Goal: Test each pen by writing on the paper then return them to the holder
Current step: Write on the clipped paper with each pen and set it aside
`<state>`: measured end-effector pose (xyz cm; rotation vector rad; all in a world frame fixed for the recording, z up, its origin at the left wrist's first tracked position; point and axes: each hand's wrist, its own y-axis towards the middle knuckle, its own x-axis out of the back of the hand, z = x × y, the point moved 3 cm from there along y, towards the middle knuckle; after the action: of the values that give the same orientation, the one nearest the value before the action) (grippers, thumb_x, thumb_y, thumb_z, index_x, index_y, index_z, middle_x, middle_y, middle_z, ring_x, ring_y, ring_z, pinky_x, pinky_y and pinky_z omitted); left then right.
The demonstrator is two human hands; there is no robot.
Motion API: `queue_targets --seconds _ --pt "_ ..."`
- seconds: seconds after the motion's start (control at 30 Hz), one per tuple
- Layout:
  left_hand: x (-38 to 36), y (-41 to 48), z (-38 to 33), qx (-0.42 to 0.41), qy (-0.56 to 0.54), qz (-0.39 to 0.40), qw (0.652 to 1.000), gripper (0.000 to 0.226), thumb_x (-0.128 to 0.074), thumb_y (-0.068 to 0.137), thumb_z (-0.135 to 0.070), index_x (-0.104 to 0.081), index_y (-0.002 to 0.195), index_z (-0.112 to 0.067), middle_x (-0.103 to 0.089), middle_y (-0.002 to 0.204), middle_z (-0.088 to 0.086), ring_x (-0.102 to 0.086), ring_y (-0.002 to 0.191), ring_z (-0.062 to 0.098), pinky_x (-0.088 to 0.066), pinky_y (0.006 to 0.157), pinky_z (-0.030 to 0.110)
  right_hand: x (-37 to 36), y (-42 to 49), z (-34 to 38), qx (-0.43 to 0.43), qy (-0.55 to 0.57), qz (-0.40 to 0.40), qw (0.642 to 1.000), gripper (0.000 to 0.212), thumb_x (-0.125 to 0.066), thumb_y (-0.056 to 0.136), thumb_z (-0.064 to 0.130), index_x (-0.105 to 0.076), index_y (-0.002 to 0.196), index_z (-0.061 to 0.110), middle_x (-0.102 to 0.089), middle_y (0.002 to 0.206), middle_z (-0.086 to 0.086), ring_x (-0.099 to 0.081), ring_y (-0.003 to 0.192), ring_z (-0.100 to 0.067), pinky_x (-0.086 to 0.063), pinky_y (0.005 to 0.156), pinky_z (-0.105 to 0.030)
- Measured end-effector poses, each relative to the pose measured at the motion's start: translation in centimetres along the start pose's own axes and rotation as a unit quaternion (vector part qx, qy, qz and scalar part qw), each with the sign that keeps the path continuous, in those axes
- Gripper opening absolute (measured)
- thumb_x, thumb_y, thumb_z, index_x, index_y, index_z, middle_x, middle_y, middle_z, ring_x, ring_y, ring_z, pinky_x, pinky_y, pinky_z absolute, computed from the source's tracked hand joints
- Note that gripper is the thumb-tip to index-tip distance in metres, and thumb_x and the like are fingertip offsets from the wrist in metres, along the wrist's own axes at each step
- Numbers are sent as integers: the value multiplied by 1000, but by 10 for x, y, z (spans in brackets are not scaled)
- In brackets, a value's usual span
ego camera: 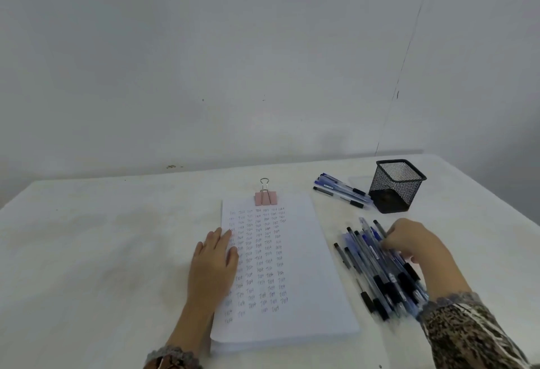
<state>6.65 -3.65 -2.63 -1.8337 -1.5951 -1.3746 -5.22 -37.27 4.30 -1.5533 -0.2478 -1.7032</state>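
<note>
Pressed the left hand (214,263) flat on the paper (295,266) at its 9 o'clock edge, fingers (225,237) straight and close together, gripping nothing. Had the paper stacked mid-desk, with rows of small blue marks down its left half and a pink clip (265,197) at its 12 o'clock edge. Rested the right hand (415,246) on the big pile (371,269) of pens at 3 o'clock of the paper, fingers curled down among the barrels. Could not tell, through the blur there, whether a pen was pinched. Found a smaller bunch (340,190) of pens lying on the desk (102,251) at 1 o'clock, tips just beside the holder (396,186). Saw the black mesh holder upright, at 2 o'clock of the paper and 12 o'clock of the right hand. Wore a patterned sleeve (467,333) to the right wrist.
</note>
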Motion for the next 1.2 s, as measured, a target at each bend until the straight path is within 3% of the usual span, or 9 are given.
queue_targets --seconds 0.13,0.33,0.43,0.57,0.73,0.93,1.07,1.1,1.2 --pt "0 0 1 3 -6 5 1000 76 -12 78 -50 -49 132 -10 -45 139 8 -36 133 20 -15 110 30 -1 -2 0 1 20 -18 1000 31 -62 82 20 -62 106 2 -58 90 -13 -55 79 -25 -45 57 -27" --pt "1 0 -2 16 -17 19 1000 63 -22 83 -40 -41 137 -14 -35 147 4 -25 139 15 -8 114 28 2 -2 -3 -7 21 -22 1000 24 -60 80 17 -67 100 6 -66 93 -11 -66 78 -24 -52 63 -29" --pt "1 -1 -1 17 -17 15 1000 69 -16 82 -46 -41 137 -14 -36 146 3 -26 138 15 -9 114 29 5 -1 -5 -4 24 -26 999 27 -62 83 23 -66 103 6 -64 97 -12 -64 84 -26 -53 72 -33" --pt "2 -2 -2 13 -19 11 1000 85 -5 73 -55 -43 136 -13 -38 145 4 -29 137 16 -10 112 26 4 -1 -5 6 43 -18 999 17 -58 87 18 -66 99 8 -65 102 -13 -67 85 -27 -49 63 -29" --pt "2 -1 -2 15 -17 10 1000 85 -5 73 -55 -43 136 -13 -39 145 5 -29 137 18 -11 112 28 6 1 -5 -1 43 -41 998 22 -57 85 18 -67 98 4 -66 99 -15 -66 86 -29 -53 72 -34" --pt "4 -2 -4 14 -14 20 1000 86 -4 73 -55 -41 137 -13 -36 146 4 -27 138 18 -12 114 31 23 9 44 133 87 -161 974 29 -46 96 17 -63 116 5 -64 116 -15 -58 108 -30 -43 93 -32" --pt "2 -1 -1 17 -13 37 999 82 -5 76 -55 -37 140 -15 -31 149 3 -21 140 16 -8 114 29 15 30 77 215 10 -91 972 37 -34 98 8 -52 131 5 -51 137 -15 -49 123 -31 -38 98 -31" --pt "2 -1 0 15 -13 36 999 84 -3 74 -56 -37 139 -15 -31 149 4 -22 140 17 -8 114 29 10 38 79 219 -27 -56 974 36 -32 98 8 -51 129 8 -47 139 -15 -47 125 -30 -39 94 -30" --pt "2 -2 0 15 -9 36 999 83 -4 75 -55 -39 139 -14 -33 148 4 -23 139 17 -11 115 31 1 56 81 223 -119 -11 967 22 -32 96 4 -44 82 18 -55 116 -12 -49 116 -28 -37 74 -28"
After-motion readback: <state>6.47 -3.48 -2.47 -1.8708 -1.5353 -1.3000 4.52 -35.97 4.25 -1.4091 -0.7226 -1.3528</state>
